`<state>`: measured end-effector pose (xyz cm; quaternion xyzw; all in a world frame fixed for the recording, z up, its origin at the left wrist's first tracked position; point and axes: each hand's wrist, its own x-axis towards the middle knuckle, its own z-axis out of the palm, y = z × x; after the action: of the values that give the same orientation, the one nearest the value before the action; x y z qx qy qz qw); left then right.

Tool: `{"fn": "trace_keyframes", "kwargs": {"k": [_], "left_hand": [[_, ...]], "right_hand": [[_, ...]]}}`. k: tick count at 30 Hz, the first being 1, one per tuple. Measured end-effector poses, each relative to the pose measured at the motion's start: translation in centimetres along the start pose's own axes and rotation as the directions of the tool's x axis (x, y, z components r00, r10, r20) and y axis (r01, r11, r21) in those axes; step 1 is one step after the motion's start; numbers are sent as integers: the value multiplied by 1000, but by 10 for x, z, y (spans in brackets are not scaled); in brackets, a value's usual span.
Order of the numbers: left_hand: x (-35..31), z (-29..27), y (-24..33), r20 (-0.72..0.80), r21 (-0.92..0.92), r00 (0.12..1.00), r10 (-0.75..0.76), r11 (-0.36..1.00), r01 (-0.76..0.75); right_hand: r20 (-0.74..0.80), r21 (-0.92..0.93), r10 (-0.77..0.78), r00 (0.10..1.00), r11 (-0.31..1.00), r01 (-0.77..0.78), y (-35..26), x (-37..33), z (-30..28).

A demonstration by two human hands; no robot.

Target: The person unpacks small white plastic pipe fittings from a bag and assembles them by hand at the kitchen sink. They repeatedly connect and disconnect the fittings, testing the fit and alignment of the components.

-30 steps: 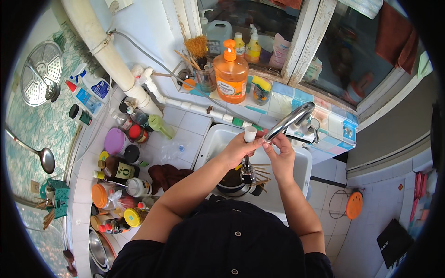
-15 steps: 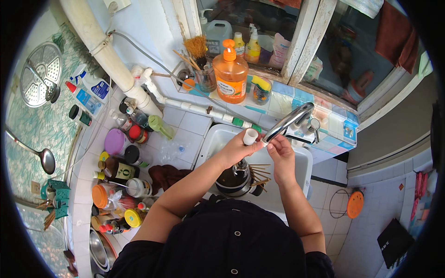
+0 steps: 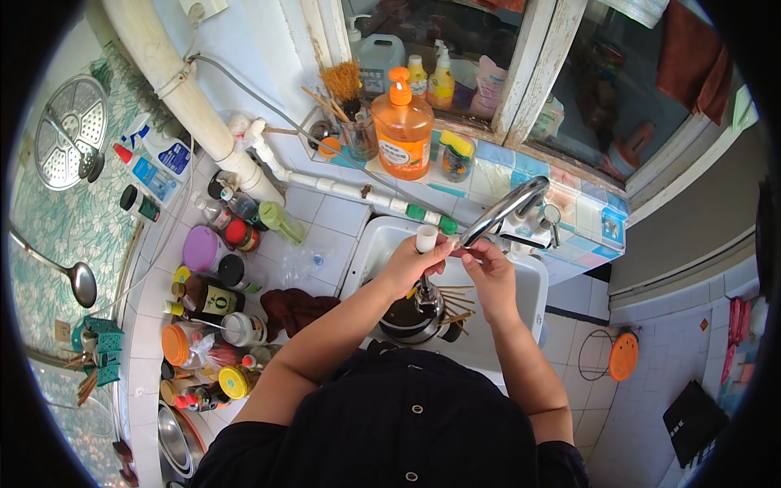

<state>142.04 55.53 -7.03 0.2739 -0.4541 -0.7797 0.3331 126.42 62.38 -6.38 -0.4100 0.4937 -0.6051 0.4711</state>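
My left hand is closed around a white cylindrical piece that sticks up between thumb and fingers. Below that hand shows a shiny fitting; whether it joins the white piece I cannot tell. Beside it, my right hand has its fingertips pinched together just under the mouth of the chrome faucet. What they hold, if anything, is too small to make out. Both hands are over the white sink. A dark pot stands in the sink, with several chopsticks beside it.
An orange soap bottle and a glass with a yellow sponge line the ledge behind the sink. Bottles and jars, one a brown bottle, crowd the left counter. A dark brown cloth lies left of my left forearm.
My left hand has shifted slightly left with the white piece, away from the faucet mouth. The right fingertips have moved a little left and closer together. The pot has stayed put.
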Motion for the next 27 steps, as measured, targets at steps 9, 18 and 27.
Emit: {"fn": "trace_keyframes", "kwargs": {"k": [9,18,27], "left_hand": [[7,7,-4,21,-224,990,-141,964,142],[4,12,5,-9,-97,996,-87,992,86],[-6,11,16,11,851,955,297,498,-164]], "right_hand": [[-51,-29,-34,998,999,32,-1,1,7],[-69,-30,-150,986,989,148,5,4,9],[63,314,139,988,937,-152,5,-1,3]]}}
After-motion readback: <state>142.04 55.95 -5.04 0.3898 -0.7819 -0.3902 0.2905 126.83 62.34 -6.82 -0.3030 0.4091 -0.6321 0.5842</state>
